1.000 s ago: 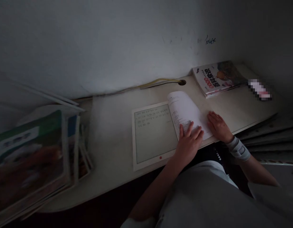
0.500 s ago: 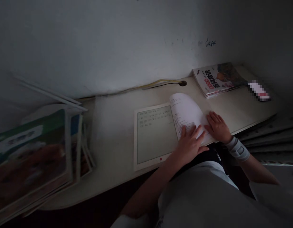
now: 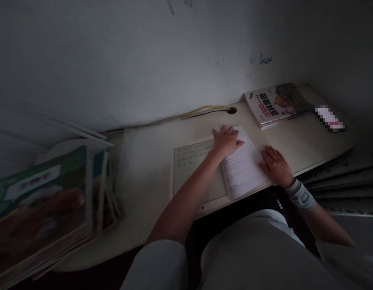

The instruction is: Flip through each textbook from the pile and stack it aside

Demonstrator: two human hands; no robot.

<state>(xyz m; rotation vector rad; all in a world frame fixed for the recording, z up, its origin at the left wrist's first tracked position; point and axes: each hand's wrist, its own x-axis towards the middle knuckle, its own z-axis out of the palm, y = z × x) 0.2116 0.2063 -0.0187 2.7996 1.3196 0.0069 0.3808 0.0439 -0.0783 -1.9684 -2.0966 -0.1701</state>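
Now my L hand [image 3: 225,139] & R hand [image 3: 275,165] lie flat, open, on thin white paper workbook [image 3: 242,175] on beige counter [image 3: 144,169]; prob light, floppy, so pinch free edge.

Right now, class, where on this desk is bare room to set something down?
Widest bare patch: between the leaning book stack and the open workbook. Narrower strip: between workbook and magazines. Crowded: the workbook, under left hand and right hand.

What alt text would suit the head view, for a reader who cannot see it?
A person seated at a pale desk rests both hands flat on an open workbook: the left hand at its top, the right hand at its right edge. Magazines lie at the back right.
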